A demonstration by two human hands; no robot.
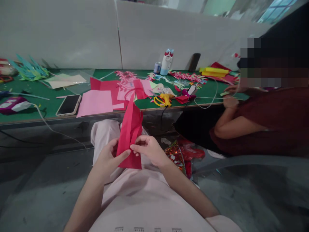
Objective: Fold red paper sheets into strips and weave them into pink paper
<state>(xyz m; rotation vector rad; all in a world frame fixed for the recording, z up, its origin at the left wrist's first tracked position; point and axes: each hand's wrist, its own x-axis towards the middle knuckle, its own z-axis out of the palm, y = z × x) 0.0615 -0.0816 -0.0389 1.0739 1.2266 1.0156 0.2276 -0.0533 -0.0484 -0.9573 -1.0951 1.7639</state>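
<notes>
A sheet of red paper, creased lengthwise into folds, stands upright over my lap between both hands. My left hand grips its lower left side, thumb across the front and fingers behind. On the right edge, my right hand pinches a fold between thumb and fingers. The paper's top end narrows to a point and overlaps the table edge in this view. Some of my fingertips are hidden behind the sheet.
Pink paper, a phone and a yellow glue gun lie on the green table. A white-and-blue bottle stands against the wall. Cords hang off the front edge. A person in a dark red top sits at right.
</notes>
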